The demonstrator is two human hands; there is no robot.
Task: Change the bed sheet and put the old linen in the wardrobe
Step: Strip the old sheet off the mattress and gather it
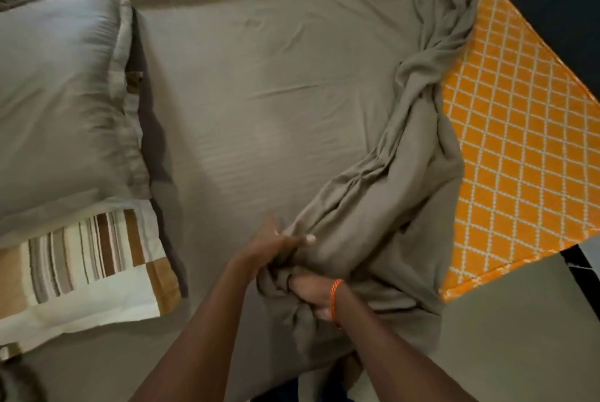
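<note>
Both hands grasp the grey sheet (373, 207): left hand (279, 246) pinches a fold, right hand (311, 296) clenches bunched cloth. Step in hand: stripping the sheet, already peeled off the orange mattress (519, 148). Next I must gather the remainder.

Folds of the grey sheet (373, 213) hide the fingertips of the right hand (311, 296), and the left hand (276, 246) is blurred. The grey pillow (61, 103) and the striped pillow (87, 265) run off the left edge. The orange mattress (519, 148) lies mostly under the sheet.
</note>
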